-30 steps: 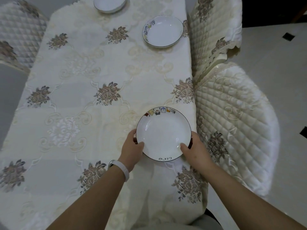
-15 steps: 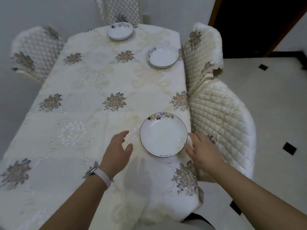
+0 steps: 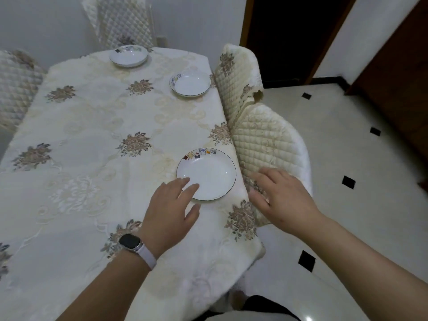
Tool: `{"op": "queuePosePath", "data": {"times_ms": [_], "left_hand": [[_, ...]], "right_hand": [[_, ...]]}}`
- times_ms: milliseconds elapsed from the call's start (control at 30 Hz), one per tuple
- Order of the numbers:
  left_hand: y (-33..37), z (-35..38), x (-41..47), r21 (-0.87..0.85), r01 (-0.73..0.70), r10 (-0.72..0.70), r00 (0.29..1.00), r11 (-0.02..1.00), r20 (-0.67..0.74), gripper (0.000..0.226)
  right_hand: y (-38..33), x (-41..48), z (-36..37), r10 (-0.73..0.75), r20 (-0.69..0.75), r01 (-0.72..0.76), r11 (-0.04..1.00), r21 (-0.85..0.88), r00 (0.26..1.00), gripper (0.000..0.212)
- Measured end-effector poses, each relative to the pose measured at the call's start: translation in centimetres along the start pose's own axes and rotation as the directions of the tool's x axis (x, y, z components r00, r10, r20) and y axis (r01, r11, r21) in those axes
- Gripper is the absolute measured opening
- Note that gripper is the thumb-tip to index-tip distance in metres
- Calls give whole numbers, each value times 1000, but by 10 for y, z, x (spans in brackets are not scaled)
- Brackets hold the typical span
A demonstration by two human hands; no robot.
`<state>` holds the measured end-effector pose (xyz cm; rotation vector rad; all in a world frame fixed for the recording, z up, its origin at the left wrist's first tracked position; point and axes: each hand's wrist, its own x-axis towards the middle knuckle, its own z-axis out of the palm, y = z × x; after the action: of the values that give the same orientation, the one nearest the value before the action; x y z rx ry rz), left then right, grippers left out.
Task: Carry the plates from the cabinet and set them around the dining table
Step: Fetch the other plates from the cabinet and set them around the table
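Three white plates with painted rims lie on the dining table, which wears a cream floral cloth. The nearest plate sits at the table's right edge. A second plate lies further back on the right, and a third plate is at the far end. My left hand hovers open over the near plate's front-left rim, fingers spread, holding nothing. My right hand is open to the right of that plate, over the chair, also empty.
Quilted cream chairs surround the table: two on the right, one at the far end, one on the left. A pale tiled floor with dark insets lies right, with a dark doorway behind.
Both hands let go of the near plate, which now rests on the table, and have drawn back from it. The camera has lifted, showing more of the room.
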<state>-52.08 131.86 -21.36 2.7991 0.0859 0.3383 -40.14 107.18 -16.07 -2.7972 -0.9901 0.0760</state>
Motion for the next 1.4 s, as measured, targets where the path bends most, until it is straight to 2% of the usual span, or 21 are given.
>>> {"op": "queuePosePath", "data": {"times_ms": [133, 433, 600, 800, 967, 1133, 1233, 1400], "left_hand": [[29, -3, 3, 6, -113, 113, 994, 994, 3, 44], [109, -25, 16, 64, -234, 233, 972, 970, 25, 44], [190, -17, 17, 70, -290, 289, 957, 955, 13, 42], [308, 12, 25, 53, -438, 436, 899, 897, 51, 40], [400, 45, 32, -24, -601, 601, 794, 799, 94, 44], [485, 82, 32, -92, -726, 730, 666, 681, 154, 48], [534, 106, 33, -142, -798, 809, 564, 586, 167, 48], [620, 141, 33, -241, -879, 910, 380, 411, 165, 47]], "right_hand": [[-1, -35, -9, 32, -19, -32, 999, -13, 999, 48], [38, -103, -38, 156, -91, -156, 988, 9, 984, 53], [92, -156, -59, 218, -106, -214, 976, 48, 970, 58], [174, -244, -76, 347, -177, -335, 937, 96, 921, 57], [228, -325, -93, 505, -181, -481, 862, 163, 844, 61], [264, -406, -95, 661, -217, -639, 750, 170, 718, 62], [279, -451, -96, 750, -211, -731, 660, 172, 627, 62], [298, -518, -94, 869, -264, -859, 474, 196, 419, 52]]}}
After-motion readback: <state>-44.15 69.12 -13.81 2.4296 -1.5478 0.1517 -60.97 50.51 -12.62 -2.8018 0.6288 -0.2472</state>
